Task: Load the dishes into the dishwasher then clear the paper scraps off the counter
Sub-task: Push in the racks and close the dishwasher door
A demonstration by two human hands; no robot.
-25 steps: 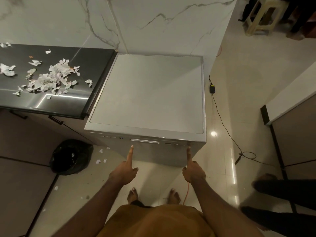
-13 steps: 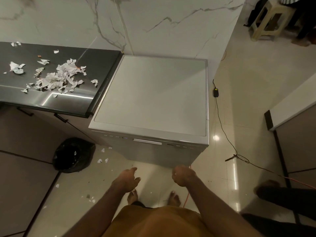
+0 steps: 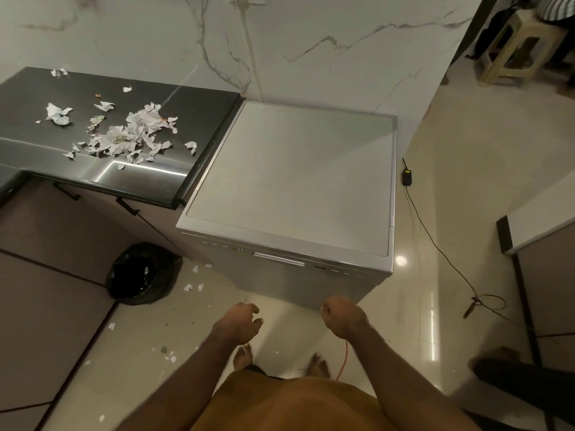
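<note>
beside the closed dishwasher (image 3: 289,181), a black bag (image 3: 124,293) holds paper scraps (image 3: 146,270).

Premises: a domestic kitchen.

Grounds: a freestanding dishwasher (image 3: 289,181), door closed, has a control strip and handle along its top front edge. It stands against a marble-veined wall (image 3: 326,51), just beside a dark polished counter (image 3: 199,119). Cabinet fronts (image 3: 62,244) with dark bar handles run below the counter. Torn paper scraps (image 3: 130,135) litter the counter top. A black bin bag (image 3: 143,275) sits on the glossy tiled floor (image 3: 466,135) at the cabinet foot. A plastic stool (image 3: 516,48) stands at far right, in what may be an adjoining room; the view there is cropped.
</note>
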